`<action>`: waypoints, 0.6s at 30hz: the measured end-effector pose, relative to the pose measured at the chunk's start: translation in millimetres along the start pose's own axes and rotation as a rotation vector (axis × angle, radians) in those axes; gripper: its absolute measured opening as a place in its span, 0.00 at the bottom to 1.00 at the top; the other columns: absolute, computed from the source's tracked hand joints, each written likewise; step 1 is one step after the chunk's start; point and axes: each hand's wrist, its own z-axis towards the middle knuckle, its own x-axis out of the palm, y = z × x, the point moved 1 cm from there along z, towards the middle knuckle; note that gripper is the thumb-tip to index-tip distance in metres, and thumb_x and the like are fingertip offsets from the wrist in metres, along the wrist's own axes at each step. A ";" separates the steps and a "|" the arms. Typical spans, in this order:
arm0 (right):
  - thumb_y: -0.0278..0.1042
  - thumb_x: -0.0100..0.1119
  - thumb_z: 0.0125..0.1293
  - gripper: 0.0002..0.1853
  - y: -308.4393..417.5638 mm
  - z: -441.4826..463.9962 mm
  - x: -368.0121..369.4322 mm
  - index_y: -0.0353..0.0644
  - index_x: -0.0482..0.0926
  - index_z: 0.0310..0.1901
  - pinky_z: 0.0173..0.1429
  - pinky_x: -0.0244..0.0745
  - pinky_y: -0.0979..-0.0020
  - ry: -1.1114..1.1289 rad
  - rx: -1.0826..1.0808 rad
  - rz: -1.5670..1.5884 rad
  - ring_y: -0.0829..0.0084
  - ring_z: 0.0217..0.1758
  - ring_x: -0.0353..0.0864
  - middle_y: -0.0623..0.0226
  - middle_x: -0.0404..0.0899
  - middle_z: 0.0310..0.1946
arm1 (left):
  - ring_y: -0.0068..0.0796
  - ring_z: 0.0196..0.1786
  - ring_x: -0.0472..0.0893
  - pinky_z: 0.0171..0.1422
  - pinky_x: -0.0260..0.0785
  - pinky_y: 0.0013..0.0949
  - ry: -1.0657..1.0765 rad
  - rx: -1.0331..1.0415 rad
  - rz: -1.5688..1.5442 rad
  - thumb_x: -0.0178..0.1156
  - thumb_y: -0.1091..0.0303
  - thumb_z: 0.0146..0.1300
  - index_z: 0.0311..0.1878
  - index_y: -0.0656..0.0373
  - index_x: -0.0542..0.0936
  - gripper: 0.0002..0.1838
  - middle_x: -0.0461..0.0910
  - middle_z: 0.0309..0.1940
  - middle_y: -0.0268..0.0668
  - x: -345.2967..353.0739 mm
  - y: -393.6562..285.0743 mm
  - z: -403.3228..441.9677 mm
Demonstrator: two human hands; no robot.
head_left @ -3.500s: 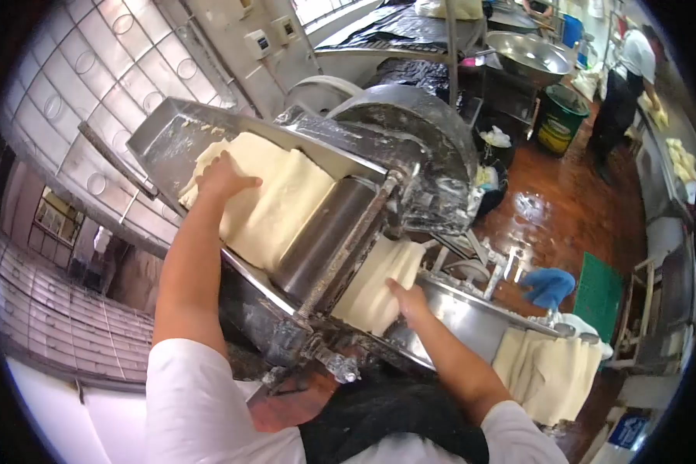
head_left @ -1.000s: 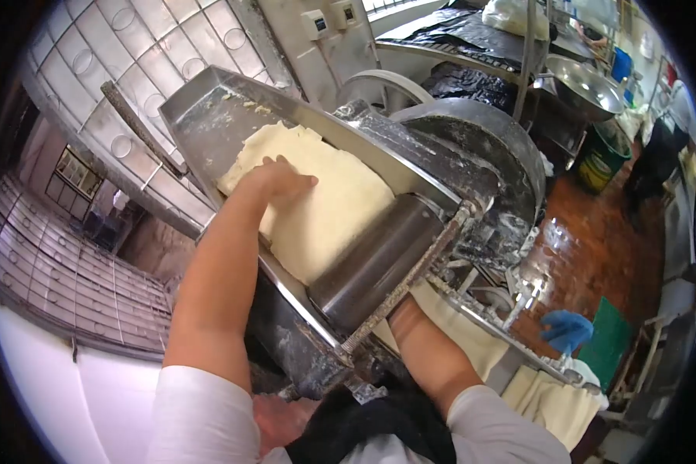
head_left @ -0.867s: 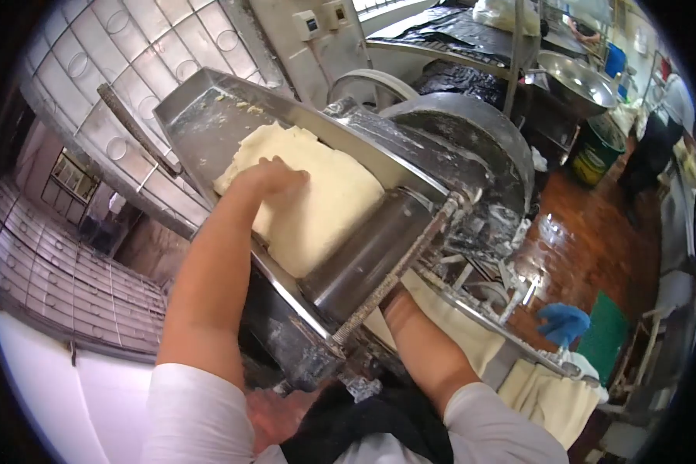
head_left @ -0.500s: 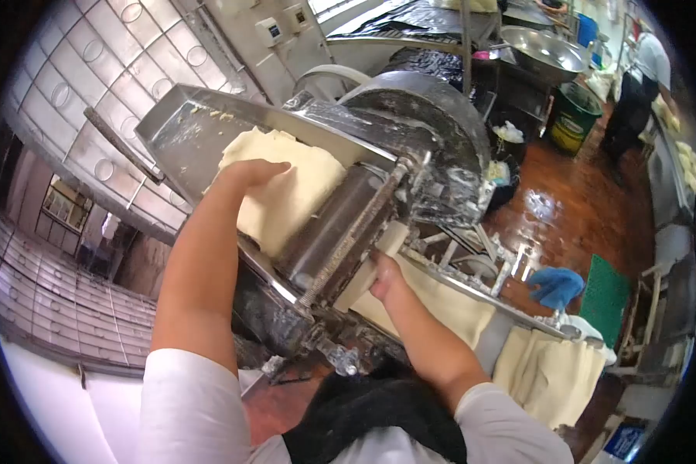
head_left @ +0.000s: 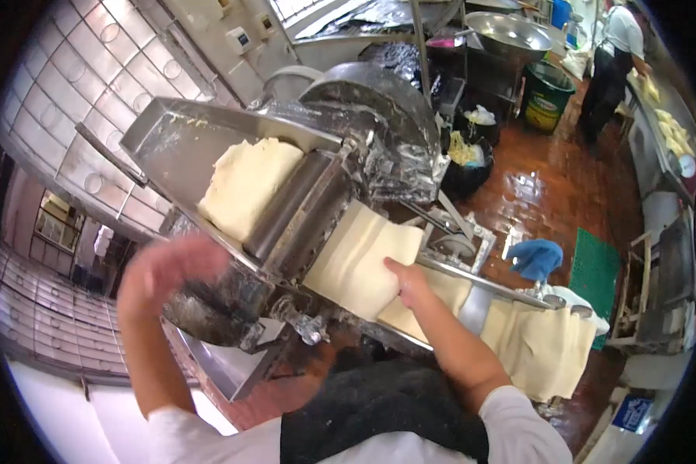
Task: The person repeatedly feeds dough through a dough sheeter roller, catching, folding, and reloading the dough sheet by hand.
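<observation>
A thick slab of pale dough [head_left: 249, 182] lies on the metal feed tray [head_left: 162, 155] of a dough sheeter, against its steel roller [head_left: 290, 203]. Below the rollers a smooth dough sheet [head_left: 359, 259] comes out over the lower chute. My right hand [head_left: 411, 284] grips the near right edge of this sheet, thumb on top, the other fingers hidden underneath. My left hand [head_left: 170, 271] is in the air beside the tray's near edge, apart from the dough and smeared by motion. Further down the chute lies another dough sheet [head_left: 441, 288], and folded dough [head_left: 545, 348] hangs over the chute's end.
A large flour-dusted wheel housing [head_left: 379, 100] stands behind the rollers. Beyond are a metal bowl [head_left: 510, 35], a green bucket [head_left: 547, 97] and a person [head_left: 612, 62] at a side counter with dough pieces. A blue cloth [head_left: 535, 259] hangs past the chute beside a green board [head_left: 595, 271].
My left hand has left the dough slab and swung toward me. The slab has moved slightly on the tray. More sheet has come out below, and my right hand has moved down the chute with it.
</observation>
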 end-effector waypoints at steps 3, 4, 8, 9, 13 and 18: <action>0.35 0.65 0.60 0.24 -0.9 -7.1 -22.2 0.30 0.73 0.53 0.51 0.76 0.60 -0.031 -0.034 -0.027 0.59 0.47 0.81 0.54 0.79 0.47 | 0.47 0.62 0.72 0.67 0.62 0.41 0.743 -0.198 -0.476 0.57 0.49 0.64 0.63 0.77 0.64 0.38 0.71 0.58 0.60 83.4 54.1 -30.8; 0.35 0.65 0.59 0.23 -0.2 -11.3 -30.8 0.30 0.74 0.53 0.51 0.76 0.60 -0.036 -0.044 -0.044 0.59 0.46 0.81 0.55 0.79 0.47 | 0.44 0.62 0.73 0.67 0.62 0.40 0.716 -0.456 -0.571 0.56 0.55 0.66 0.65 0.74 0.63 0.34 0.72 0.58 0.57 114.7 81.4 -44.6; 0.34 0.65 0.59 0.22 6.1 -27.2 -56.9 0.30 0.75 0.51 0.49 0.76 0.62 -0.123 -0.001 -0.109 0.61 0.44 0.81 0.55 0.80 0.45 | 0.30 0.41 0.79 0.45 0.72 0.31 -0.013 -0.814 -0.677 0.55 0.54 0.67 0.63 0.62 0.67 0.28 0.80 0.44 0.42 190.4 226.6 -59.8; 0.35 0.65 0.59 0.21 9.3 -35.0 -61.5 0.29 0.76 0.50 0.49 0.76 0.63 -0.138 -0.003 -0.125 0.62 0.44 0.81 0.55 0.80 0.45 | 0.31 0.42 0.79 0.45 0.72 0.32 -0.214 -0.889 -0.702 0.54 0.52 0.67 0.63 0.61 0.67 0.28 0.79 0.45 0.42 196.1 258.7 -60.4; 0.35 0.64 0.60 0.22 29.8 -67.8 -73.6 0.29 0.75 0.51 0.49 0.76 0.64 -0.165 -0.009 -0.205 0.64 0.44 0.81 0.57 0.80 0.45 | 0.34 0.48 0.77 0.46 0.72 0.37 -0.366 -0.876 -0.811 0.48 0.46 0.67 0.62 0.60 0.66 0.30 0.77 0.50 0.43 196.9 328.4 -32.9; 0.35 0.64 0.60 0.23 37.5 -94.7 -109.8 0.31 0.74 0.53 0.50 0.75 0.65 -0.215 -0.024 -0.276 0.65 0.45 0.80 0.59 0.80 0.46 | 0.39 0.49 0.78 0.49 0.73 0.43 -0.594 -0.519 -1.146 0.45 0.42 0.67 0.60 0.62 0.68 0.32 0.76 0.52 0.44 195.3 338.2 56.2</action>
